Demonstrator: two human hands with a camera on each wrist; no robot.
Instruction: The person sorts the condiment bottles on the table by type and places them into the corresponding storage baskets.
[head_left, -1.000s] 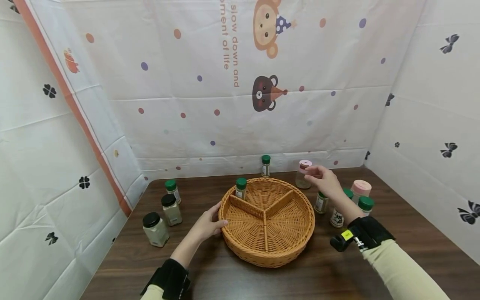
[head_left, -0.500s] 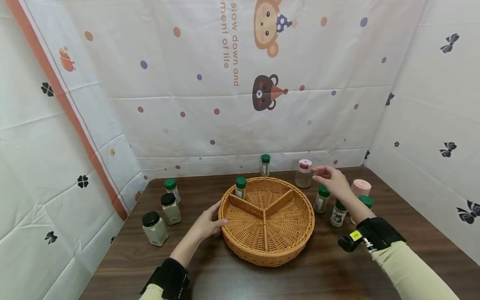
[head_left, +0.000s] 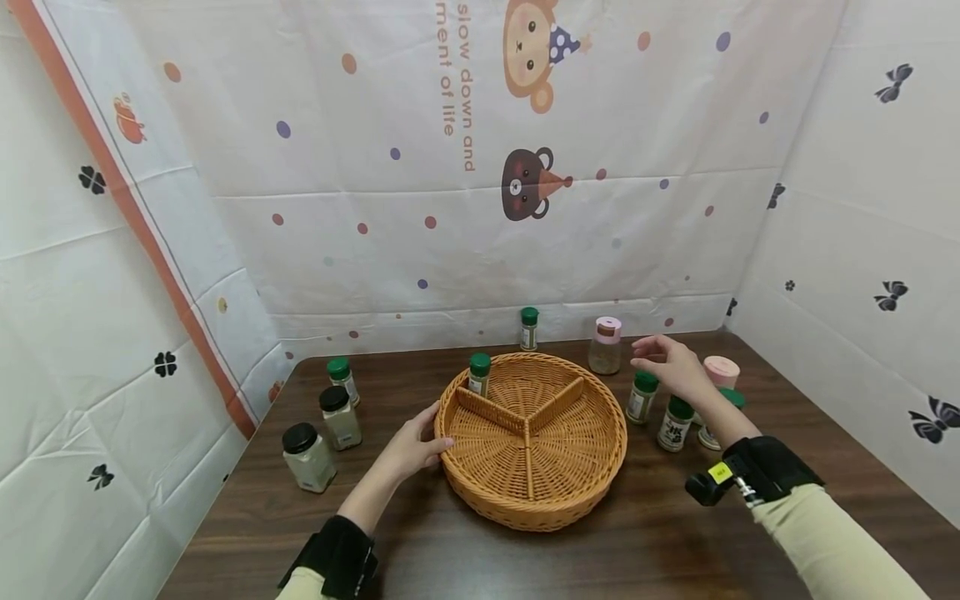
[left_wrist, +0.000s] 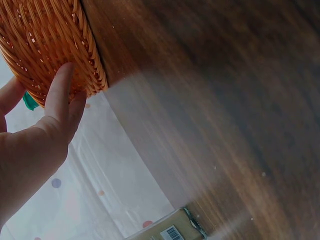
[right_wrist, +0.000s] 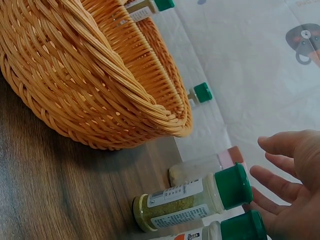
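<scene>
My left hand (head_left: 411, 448) holds the left rim of a round wicker basket (head_left: 577, 496), thumb over the rim; in the left wrist view its fingers lie against the woven outer wall (left_wrist: 45, 50). Dividers split the basket into three compartments, and a green-capped spice jar (head_left: 479, 375) stands in the back one. My right hand (head_left: 675, 367) hovers with nothing in it, fingers loosely bent. Near it are a pink-lidded jar (head_left: 605, 354) and a green-capped jar (head_left: 641, 398) of greenish seasoning. The right wrist view shows these fingers (right_wrist: 277, 182) close to the green cap (right_wrist: 233, 186).
More jars stand right: a green-capped one (head_left: 675, 425), another (head_left: 708, 435) and a pink-lidded one (head_left: 722, 371), partly hidden by the forearm. Left are two black-capped jars (head_left: 309, 458) (head_left: 341, 421) and a green-capped one (head_left: 342, 379). A small green-capped jar (head_left: 528, 329) is behind the basket.
My right hand has drawn back to the right from the pink-lidded jar, which stays standing at the back. My left hand and the basket keep their places.
</scene>
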